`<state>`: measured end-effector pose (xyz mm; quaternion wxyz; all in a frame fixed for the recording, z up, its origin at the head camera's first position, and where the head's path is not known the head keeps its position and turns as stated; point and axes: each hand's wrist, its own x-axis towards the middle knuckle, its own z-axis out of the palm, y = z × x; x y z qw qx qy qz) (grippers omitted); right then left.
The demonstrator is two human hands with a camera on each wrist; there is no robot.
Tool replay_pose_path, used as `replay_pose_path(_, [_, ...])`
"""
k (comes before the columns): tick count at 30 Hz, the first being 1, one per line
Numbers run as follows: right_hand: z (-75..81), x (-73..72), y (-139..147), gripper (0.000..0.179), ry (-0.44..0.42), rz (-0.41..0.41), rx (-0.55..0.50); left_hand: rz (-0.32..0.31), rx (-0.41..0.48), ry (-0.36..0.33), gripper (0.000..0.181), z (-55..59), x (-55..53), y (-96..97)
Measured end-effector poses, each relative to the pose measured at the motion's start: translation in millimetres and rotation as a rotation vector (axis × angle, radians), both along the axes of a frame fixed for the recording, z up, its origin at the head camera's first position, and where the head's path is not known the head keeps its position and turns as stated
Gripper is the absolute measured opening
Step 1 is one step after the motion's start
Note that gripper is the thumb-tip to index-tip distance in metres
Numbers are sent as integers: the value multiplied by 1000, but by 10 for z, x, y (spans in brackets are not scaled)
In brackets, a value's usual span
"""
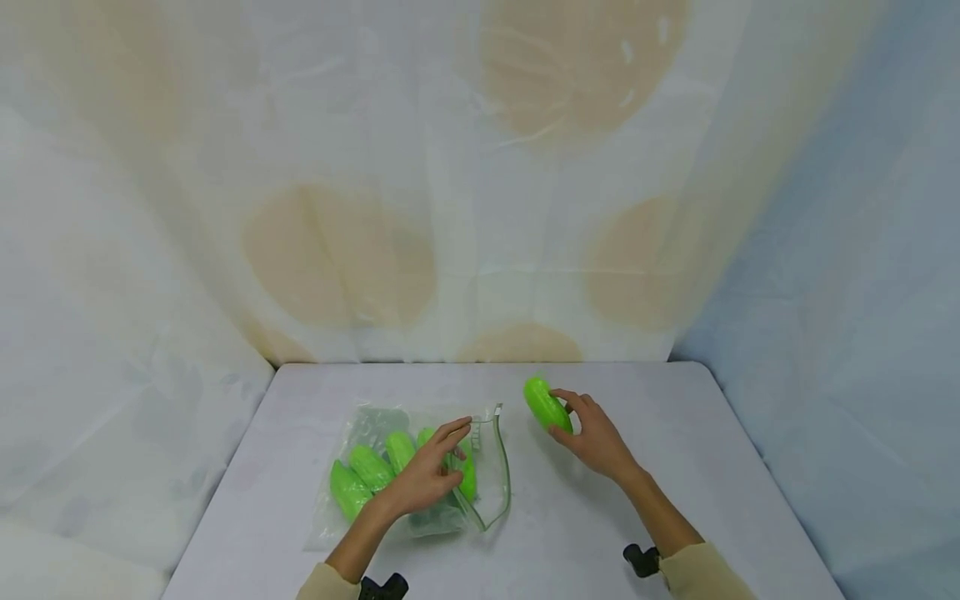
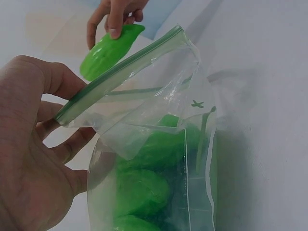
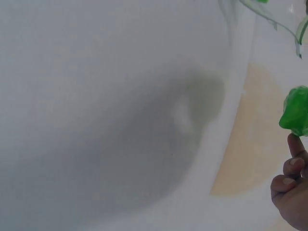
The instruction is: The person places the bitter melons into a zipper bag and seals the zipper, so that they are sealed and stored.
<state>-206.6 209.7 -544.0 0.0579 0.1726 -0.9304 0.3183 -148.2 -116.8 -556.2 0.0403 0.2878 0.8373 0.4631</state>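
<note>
My right hand (image 1: pixel 602 440) holds a glossy bright green toy gourd (image 1: pixel 544 403), oblong with one pointed end, between thumb and fingers. It is raised over the table, right of a clear zip bag (image 2: pixel 159 103). In the left wrist view the gourd (image 2: pixel 107 54) appears beyond the bag's green-edged mouth. My left hand (image 1: pixel 426 477) holds that mouth at its zip edge, some fingers behind the film, and the mouth gapes toward the right. Several similar green gourds (image 1: pixel 371 467) lie inside the bag, partly hidden by my left hand. At the right wrist view's edge, only part of the held gourd (image 3: pixel 294 111) shows.
The bag lies on a white-covered table (image 1: pixel 645 517), left of its middle. Behind the table hangs a pale curtain (image 1: pixel 450 167) with tan round patches. A bluish sheet (image 1: pixel 847 333) hangs along the right side and a white one (image 1: pixel 112 333) along the left.
</note>
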Motion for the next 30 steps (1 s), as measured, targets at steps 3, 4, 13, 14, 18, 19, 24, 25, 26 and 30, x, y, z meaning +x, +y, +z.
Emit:
replay_pose_path(3, [13, 93, -54, 64, -10, 19, -23, 1, -3, -5, 75, 0, -3, -2])
replay_pose_path(4, [18, 125, -77, 64, -14, 29, -33, 2, -5, -7, 75, 0, -3, -3])
replay_pose_path(13, [3, 348, -258, 61, -87, 91, -91, 7, -15, -4, 74, 6, -12, -9])
replay_pose_path(14, [-3, 365, -275, 61, -91, 101, -94, 8, -15, -6, 74, 7, -13, -10])
replay_pose_path(18, [-34, 415, -327, 59, -97, 144, -109, 11, -10, -10, 75, 5, -18, -9])
replay_pose_path(19, [-43, 423, -339, 58, -95, 156, -107, 13, -10, -10, 75, 5, -18, -9])
replay_pose_path(24, [-79, 453, -380, 58, -102, 203, -101, 22, -10, -8, 73, 13, -12, -7])
replay_pose_path(25, [-83, 457, -388, 58, -106, 209, -101, 24, -9, -10, 73, 19, -8, -5])
replay_pose_path(26, [-85, 463, -395, 58, -115, 213, -107, 26, -7, -11, 73, 22, -6, -4])
replay_pose_path(30, [-84, 482, -411, 57, -146, 232, -130, 30, -1, -11, 72, 25, -3, 1])
